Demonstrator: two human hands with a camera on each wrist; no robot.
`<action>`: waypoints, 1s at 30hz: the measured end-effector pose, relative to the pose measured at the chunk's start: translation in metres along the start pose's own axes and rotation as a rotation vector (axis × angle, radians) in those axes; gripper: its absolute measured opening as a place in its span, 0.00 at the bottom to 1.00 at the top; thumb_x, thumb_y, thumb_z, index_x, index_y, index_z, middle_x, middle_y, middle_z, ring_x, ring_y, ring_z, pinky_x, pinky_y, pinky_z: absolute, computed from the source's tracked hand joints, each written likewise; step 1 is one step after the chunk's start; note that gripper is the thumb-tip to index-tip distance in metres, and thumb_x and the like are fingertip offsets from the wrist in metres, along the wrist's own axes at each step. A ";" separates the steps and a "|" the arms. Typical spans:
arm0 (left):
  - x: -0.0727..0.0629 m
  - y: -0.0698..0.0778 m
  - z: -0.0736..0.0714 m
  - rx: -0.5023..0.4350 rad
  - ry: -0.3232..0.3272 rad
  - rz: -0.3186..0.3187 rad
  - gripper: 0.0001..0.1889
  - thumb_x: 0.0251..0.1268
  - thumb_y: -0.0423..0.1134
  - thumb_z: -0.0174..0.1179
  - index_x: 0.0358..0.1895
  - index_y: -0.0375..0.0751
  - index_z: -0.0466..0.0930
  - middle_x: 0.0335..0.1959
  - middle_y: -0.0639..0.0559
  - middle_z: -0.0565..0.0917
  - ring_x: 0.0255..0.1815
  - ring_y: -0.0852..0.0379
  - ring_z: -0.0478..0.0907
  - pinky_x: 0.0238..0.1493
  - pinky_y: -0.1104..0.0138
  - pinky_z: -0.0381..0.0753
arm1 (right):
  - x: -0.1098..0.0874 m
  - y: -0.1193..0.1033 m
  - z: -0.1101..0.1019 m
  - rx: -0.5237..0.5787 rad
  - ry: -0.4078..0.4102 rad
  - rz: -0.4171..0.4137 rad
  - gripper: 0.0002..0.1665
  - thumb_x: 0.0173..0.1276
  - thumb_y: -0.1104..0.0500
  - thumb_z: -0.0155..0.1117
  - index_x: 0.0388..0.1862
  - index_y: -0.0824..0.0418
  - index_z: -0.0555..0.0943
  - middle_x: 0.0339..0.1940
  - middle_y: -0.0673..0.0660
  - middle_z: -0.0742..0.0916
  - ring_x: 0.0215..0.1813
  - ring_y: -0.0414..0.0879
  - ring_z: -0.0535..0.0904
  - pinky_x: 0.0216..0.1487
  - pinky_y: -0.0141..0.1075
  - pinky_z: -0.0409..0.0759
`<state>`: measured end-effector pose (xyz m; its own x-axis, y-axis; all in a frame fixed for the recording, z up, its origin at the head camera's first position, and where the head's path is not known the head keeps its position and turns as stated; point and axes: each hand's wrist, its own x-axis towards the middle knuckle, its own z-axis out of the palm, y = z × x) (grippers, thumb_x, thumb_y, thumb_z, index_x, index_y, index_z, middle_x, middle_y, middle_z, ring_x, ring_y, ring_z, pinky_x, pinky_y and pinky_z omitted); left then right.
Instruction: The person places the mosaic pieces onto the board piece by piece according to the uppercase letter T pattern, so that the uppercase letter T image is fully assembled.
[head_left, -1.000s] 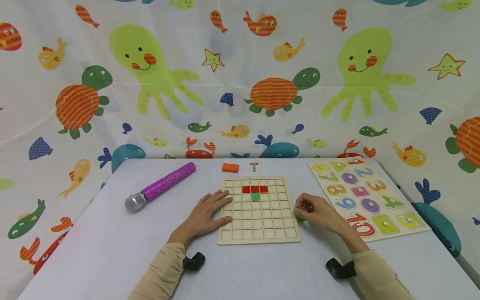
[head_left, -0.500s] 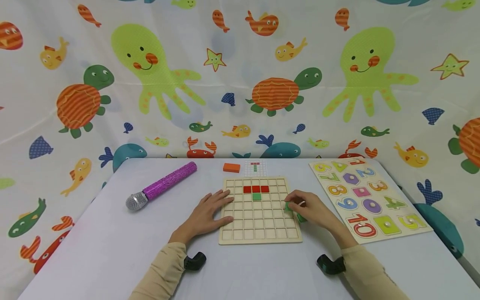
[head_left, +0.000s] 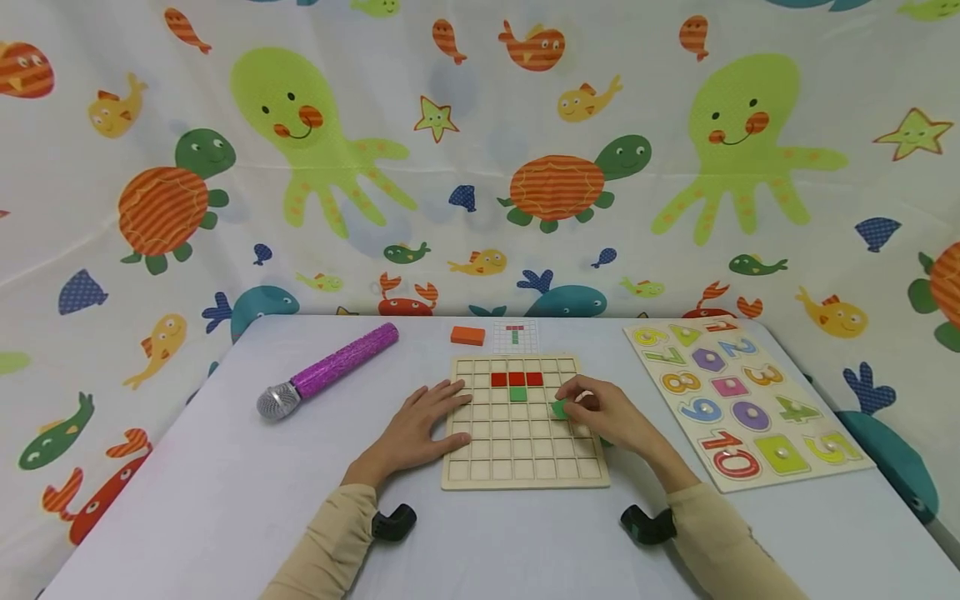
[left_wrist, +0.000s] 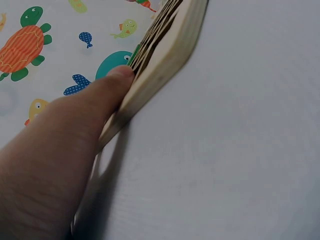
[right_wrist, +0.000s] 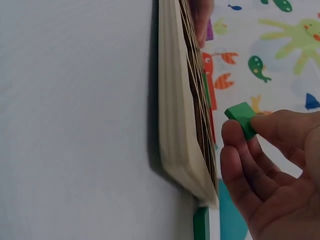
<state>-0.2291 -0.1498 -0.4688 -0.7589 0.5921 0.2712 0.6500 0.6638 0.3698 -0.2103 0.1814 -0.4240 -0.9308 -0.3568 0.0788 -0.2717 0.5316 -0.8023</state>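
Observation:
A wooden grid board [head_left: 491, 468] lies on the table, with a row of 3 red square tiles [head_left: 517, 379] and a green tile [head_left: 518, 394] below the middle one. My left hand [head_left: 411, 432] rests on the board's left edge, fingers spread; the left wrist view has its thumb [left_wrist: 107, 87] at the edge. Over the board's right part, my right hand [head_left: 611, 414] pinches a second green tile [right_wrist: 242, 119] between thumb and fingertips, held above the surface in the right wrist view. Another green piece [right_wrist: 201, 225] lies beside the right edge, mostly hidden by the hand from above.
Behind the board are an orange block [head_left: 468, 336] and a pattern card [head_left: 515, 337] printed with a red and green T. A purple glitter microphone [head_left: 330, 371] lies at left. A number-and-shape puzzle board [head_left: 742, 400] lies at right, near my right forearm.
My right hand has moved left from beside the board's right edge to over the grid, carrying the green tile. My left hand stays on the left edge.

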 end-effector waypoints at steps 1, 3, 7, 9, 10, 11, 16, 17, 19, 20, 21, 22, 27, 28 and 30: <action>0.000 0.000 0.000 0.001 -0.003 -0.003 0.34 0.60 0.60 0.58 0.68 0.51 0.68 0.73 0.51 0.63 0.75 0.47 0.56 0.74 0.46 0.51 | 0.001 -0.001 0.001 0.014 -0.007 0.004 0.10 0.69 0.58 0.59 0.46 0.59 0.78 0.40 0.57 0.83 0.32 0.45 0.79 0.35 0.29 0.78; 0.001 0.000 0.001 0.001 -0.010 -0.009 0.34 0.60 0.61 0.57 0.68 0.51 0.67 0.73 0.51 0.62 0.75 0.48 0.56 0.74 0.46 0.51 | 0.002 -0.005 0.003 0.037 -0.015 0.015 0.09 0.69 0.60 0.58 0.46 0.61 0.77 0.39 0.60 0.82 0.32 0.49 0.80 0.34 0.32 0.81; 0.002 0.001 0.001 -0.002 -0.028 -0.028 0.34 0.60 0.62 0.57 0.68 0.53 0.67 0.74 0.53 0.61 0.76 0.50 0.54 0.75 0.48 0.49 | 0.003 -0.018 0.006 0.054 -0.014 0.033 0.09 0.69 0.63 0.57 0.46 0.64 0.77 0.38 0.62 0.82 0.32 0.52 0.82 0.35 0.36 0.82; 0.002 0.001 0.000 -0.003 -0.030 -0.031 0.34 0.60 0.62 0.56 0.68 0.54 0.67 0.74 0.54 0.61 0.76 0.50 0.54 0.75 0.48 0.49 | 0.006 -0.018 0.008 0.043 -0.005 0.039 0.08 0.68 0.62 0.58 0.44 0.62 0.78 0.37 0.60 0.82 0.31 0.51 0.81 0.33 0.35 0.81; 0.002 0.002 0.000 -0.002 -0.032 -0.033 0.34 0.60 0.62 0.56 0.68 0.54 0.67 0.74 0.54 0.61 0.76 0.50 0.54 0.75 0.48 0.49 | 0.007 -0.016 0.010 0.035 0.000 0.037 0.07 0.68 0.60 0.59 0.43 0.61 0.79 0.36 0.58 0.83 0.31 0.49 0.81 0.33 0.33 0.80; 0.002 0.002 0.000 -0.002 -0.030 -0.031 0.34 0.60 0.61 0.56 0.68 0.53 0.67 0.74 0.53 0.61 0.76 0.50 0.54 0.75 0.48 0.49 | 0.010 -0.012 0.012 0.022 0.006 0.032 0.07 0.67 0.59 0.60 0.42 0.59 0.79 0.36 0.57 0.83 0.31 0.47 0.80 0.33 0.31 0.79; 0.002 0.001 0.002 0.009 -0.021 -0.020 0.34 0.60 0.62 0.56 0.68 0.53 0.66 0.74 0.53 0.61 0.75 0.49 0.55 0.74 0.47 0.51 | 0.016 -0.008 0.019 -0.018 0.030 0.014 0.06 0.66 0.59 0.62 0.41 0.59 0.79 0.35 0.55 0.83 0.31 0.43 0.79 0.35 0.31 0.78; 0.002 0.001 0.002 0.011 -0.019 -0.020 0.34 0.60 0.62 0.56 0.68 0.53 0.66 0.74 0.53 0.62 0.75 0.49 0.55 0.74 0.47 0.51 | 0.017 -0.009 0.021 -0.020 0.032 0.013 0.07 0.66 0.59 0.62 0.40 0.59 0.79 0.35 0.55 0.84 0.30 0.44 0.80 0.35 0.31 0.79; 0.002 0.001 0.002 0.009 -0.014 -0.016 0.34 0.60 0.61 0.57 0.68 0.53 0.67 0.73 0.53 0.62 0.75 0.49 0.56 0.74 0.47 0.51 | 0.019 -0.010 0.024 -0.022 0.042 0.023 0.06 0.65 0.59 0.62 0.40 0.59 0.79 0.34 0.55 0.84 0.30 0.43 0.80 0.34 0.32 0.78; 0.001 0.001 0.002 0.010 -0.014 -0.017 0.34 0.60 0.61 0.57 0.68 0.53 0.67 0.73 0.53 0.62 0.75 0.49 0.55 0.74 0.47 0.51 | 0.020 -0.010 0.025 -0.024 0.047 0.028 0.06 0.65 0.59 0.63 0.40 0.59 0.79 0.34 0.55 0.84 0.30 0.43 0.80 0.34 0.32 0.78; 0.001 0.001 0.002 0.010 -0.011 -0.017 0.33 0.60 0.61 0.57 0.68 0.53 0.67 0.73 0.53 0.62 0.75 0.49 0.56 0.74 0.47 0.51 | 0.021 -0.011 0.027 -0.026 0.051 0.038 0.06 0.65 0.59 0.63 0.39 0.59 0.80 0.34 0.54 0.84 0.30 0.42 0.79 0.34 0.32 0.78; 0.001 0.001 0.002 0.011 -0.008 -0.016 0.33 0.60 0.61 0.57 0.68 0.53 0.67 0.73 0.53 0.62 0.75 0.49 0.56 0.74 0.47 0.51 | 0.023 -0.011 0.028 -0.032 0.054 0.047 0.06 0.65 0.59 0.63 0.39 0.58 0.80 0.34 0.54 0.84 0.30 0.42 0.79 0.34 0.31 0.78; 0.000 0.001 0.002 0.012 -0.009 -0.019 0.33 0.60 0.61 0.57 0.68 0.53 0.67 0.73 0.53 0.62 0.75 0.49 0.56 0.74 0.47 0.51 | 0.029 -0.014 0.034 -0.051 0.067 0.065 0.05 0.64 0.59 0.64 0.37 0.58 0.80 0.33 0.53 0.84 0.29 0.41 0.78 0.31 0.31 0.78; 0.000 0.001 0.002 0.013 -0.012 -0.020 0.34 0.60 0.61 0.57 0.68 0.53 0.67 0.73 0.53 0.62 0.75 0.49 0.55 0.74 0.48 0.51 | 0.029 -0.015 0.035 -0.053 0.068 0.065 0.04 0.64 0.59 0.64 0.37 0.58 0.80 0.33 0.53 0.84 0.28 0.42 0.78 0.31 0.31 0.79; 0.000 0.001 0.001 0.013 -0.013 -0.019 0.34 0.60 0.61 0.57 0.68 0.53 0.67 0.73 0.52 0.62 0.75 0.49 0.55 0.74 0.48 0.51 | 0.030 -0.017 0.036 -0.062 0.071 0.068 0.04 0.64 0.59 0.64 0.36 0.58 0.80 0.32 0.53 0.84 0.28 0.42 0.78 0.31 0.32 0.78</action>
<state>-0.2287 -0.1488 -0.4699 -0.7705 0.5851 0.2531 0.6362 0.6806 0.3633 -0.2252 0.1336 -0.4299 -0.9620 -0.2641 0.0688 -0.2197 0.6002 -0.7691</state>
